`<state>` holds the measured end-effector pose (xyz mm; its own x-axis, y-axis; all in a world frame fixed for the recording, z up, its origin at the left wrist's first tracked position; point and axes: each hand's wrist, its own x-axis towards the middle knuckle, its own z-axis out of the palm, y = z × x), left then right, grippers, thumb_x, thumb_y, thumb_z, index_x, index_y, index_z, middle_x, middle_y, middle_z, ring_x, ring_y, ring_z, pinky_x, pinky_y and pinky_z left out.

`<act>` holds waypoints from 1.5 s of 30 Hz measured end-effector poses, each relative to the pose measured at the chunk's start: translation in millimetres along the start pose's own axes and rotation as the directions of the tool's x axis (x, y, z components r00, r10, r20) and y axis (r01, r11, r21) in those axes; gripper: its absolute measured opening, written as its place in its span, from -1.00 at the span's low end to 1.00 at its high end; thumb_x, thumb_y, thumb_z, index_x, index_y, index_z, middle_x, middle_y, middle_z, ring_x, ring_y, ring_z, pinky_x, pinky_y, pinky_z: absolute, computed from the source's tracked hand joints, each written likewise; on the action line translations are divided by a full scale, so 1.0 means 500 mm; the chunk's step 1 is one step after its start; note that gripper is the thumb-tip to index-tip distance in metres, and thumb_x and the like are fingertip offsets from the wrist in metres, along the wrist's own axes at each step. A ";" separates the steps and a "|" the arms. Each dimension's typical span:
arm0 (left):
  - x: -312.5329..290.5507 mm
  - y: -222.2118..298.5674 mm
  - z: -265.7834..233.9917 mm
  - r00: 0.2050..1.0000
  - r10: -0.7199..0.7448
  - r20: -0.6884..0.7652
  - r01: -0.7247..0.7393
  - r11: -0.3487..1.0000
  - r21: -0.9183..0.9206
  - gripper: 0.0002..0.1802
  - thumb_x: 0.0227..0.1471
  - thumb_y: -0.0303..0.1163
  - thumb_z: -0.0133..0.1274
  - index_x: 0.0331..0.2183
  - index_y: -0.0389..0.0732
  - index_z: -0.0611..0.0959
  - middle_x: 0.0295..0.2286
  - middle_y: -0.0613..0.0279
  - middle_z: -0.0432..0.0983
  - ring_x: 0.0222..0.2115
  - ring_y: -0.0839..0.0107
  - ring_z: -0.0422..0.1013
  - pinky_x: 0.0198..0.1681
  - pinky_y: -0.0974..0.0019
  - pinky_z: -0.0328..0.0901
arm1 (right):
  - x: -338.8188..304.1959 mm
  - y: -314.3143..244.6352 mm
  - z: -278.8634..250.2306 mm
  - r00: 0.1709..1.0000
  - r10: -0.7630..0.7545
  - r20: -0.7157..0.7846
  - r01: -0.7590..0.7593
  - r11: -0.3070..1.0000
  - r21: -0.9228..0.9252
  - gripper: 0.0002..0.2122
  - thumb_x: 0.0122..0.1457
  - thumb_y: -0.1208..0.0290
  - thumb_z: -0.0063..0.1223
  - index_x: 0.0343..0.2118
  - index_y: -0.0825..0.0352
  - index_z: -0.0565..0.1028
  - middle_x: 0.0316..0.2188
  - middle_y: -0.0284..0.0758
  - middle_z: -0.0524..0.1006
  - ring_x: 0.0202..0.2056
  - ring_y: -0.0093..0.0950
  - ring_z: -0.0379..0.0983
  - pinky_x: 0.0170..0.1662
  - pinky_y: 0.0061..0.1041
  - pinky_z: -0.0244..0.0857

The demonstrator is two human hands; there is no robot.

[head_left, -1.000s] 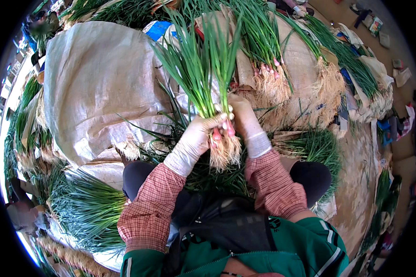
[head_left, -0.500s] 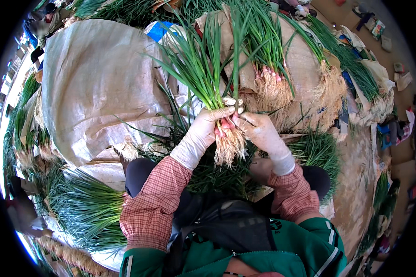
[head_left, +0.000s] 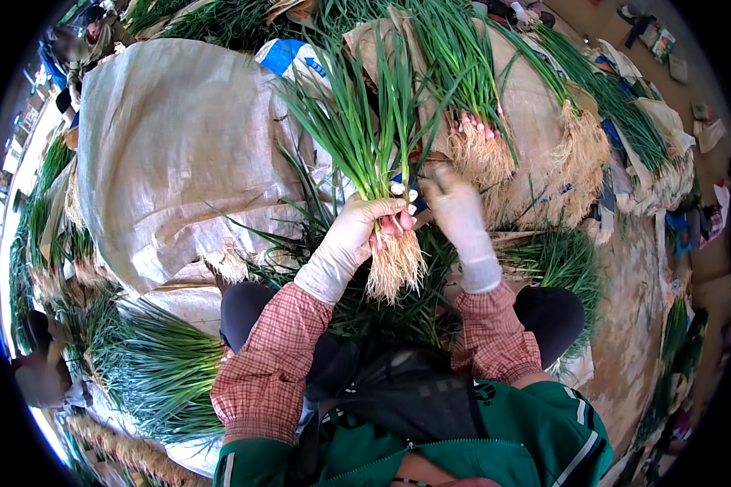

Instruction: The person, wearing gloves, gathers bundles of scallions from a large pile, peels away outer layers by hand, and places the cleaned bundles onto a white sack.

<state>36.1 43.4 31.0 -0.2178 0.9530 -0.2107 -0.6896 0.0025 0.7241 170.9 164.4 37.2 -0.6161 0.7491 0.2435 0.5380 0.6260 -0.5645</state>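
A bunch of green onions [head_left: 364, 150] with pinkish bulbs and pale, stringy roots is gripped in my left hand [head_left: 357, 227], which wears a whitish glove. Its fingers wrap the stems just above the bulbs; leaves fan upward and roots hang below. My right hand [head_left: 455, 207], gloved too, is just right of the bunch and apart from it. Motion smears its fingers, so whether they are open or closed is unclear. Beyond it, another bunch of green onions [head_left: 473, 134] lies on brown sacking with its roots toward me.
A large pale sack [head_left: 183, 154] covers the left side. Piles of green onions lie at the lower left [head_left: 162, 365] and by my right knee [head_left: 556, 276]. More rooty bunches [head_left: 585, 142] rest at the right. Another person [head_left: 45, 361] is at the left edge.
My right hand has come off the bunch and moved a little to the right. My left hand keeps hold, slightly lower and further left.
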 end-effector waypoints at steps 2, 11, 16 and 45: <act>-0.012 0.011 0.004 0.999 0.001 -0.034 -0.002 0.999 -0.032 -0.84 -0.04 -0.49 0.10 -0.35 -0.36 0.59 -0.59 0.14 0.54 -0.71 0.54 0.38 -0.66 0.54 0.26 | 0.014 -0.038 -0.040 0.987 -0.102 -0.127 0.075 0.977 -0.201 -0.59 0.07 0.30 0.10 -0.02 0.31 0.38 -0.32 -0.21 0.51 -0.22 -0.29 0.47 -0.11 -0.28 0.35; -0.029 0.055 0.019 0.989 0.117 -0.094 -0.109 0.990 0.094 -0.85 -0.09 -0.60 0.09 -0.36 -0.38 0.56 -0.62 0.13 0.50 -0.64 0.40 0.45 -0.56 0.41 0.38 | 0.033 0.020 0.039 0.921 -0.119 0.371 0.164 0.982 -0.092 -0.81 0.09 0.34 -0.06 -0.39 0.36 0.53 -0.45 -0.05 0.53 -0.38 -0.05 0.48 -0.29 -0.19 0.37; -0.019 0.079 -0.001 0.999 0.015 -0.037 -0.016 1.000 -0.017 -0.76 -0.07 -0.53 0.17 -0.30 -0.41 0.55 -0.66 0.14 0.47 -0.62 0.42 0.45 -0.52 0.43 0.41 | 0.064 0.088 -0.101 0.980 -0.197 0.039 0.192 0.975 0.116 -0.71 0.14 0.24 0.01 -0.19 0.34 0.53 -0.34 -0.03 0.57 -0.30 -0.20 0.53 -0.17 -0.35 0.36; -0.041 0.020 -0.006 0.984 -0.131 0.121 0.153 0.967 -0.201 -0.73 -0.07 -0.50 0.08 -0.27 -0.42 0.53 -0.53 0.11 0.54 -0.56 0.43 0.48 -0.30 0.35 0.44 | -0.003 -0.037 0.014 0.958 -0.020 0.287 -0.269 0.295 0.917 -0.66 0.29 0.13 -0.18 -0.13 0.33 0.43 -0.39 -0.45 0.53 -0.54 -0.71 0.31 -0.51 -0.72 0.21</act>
<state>31.4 23.0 40.5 -0.0404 0.9740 -0.2227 -0.8397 0.0877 0.5359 157.8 150.2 41.6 -0.7662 0.6424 0.0181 -0.2032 -0.2154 -0.9552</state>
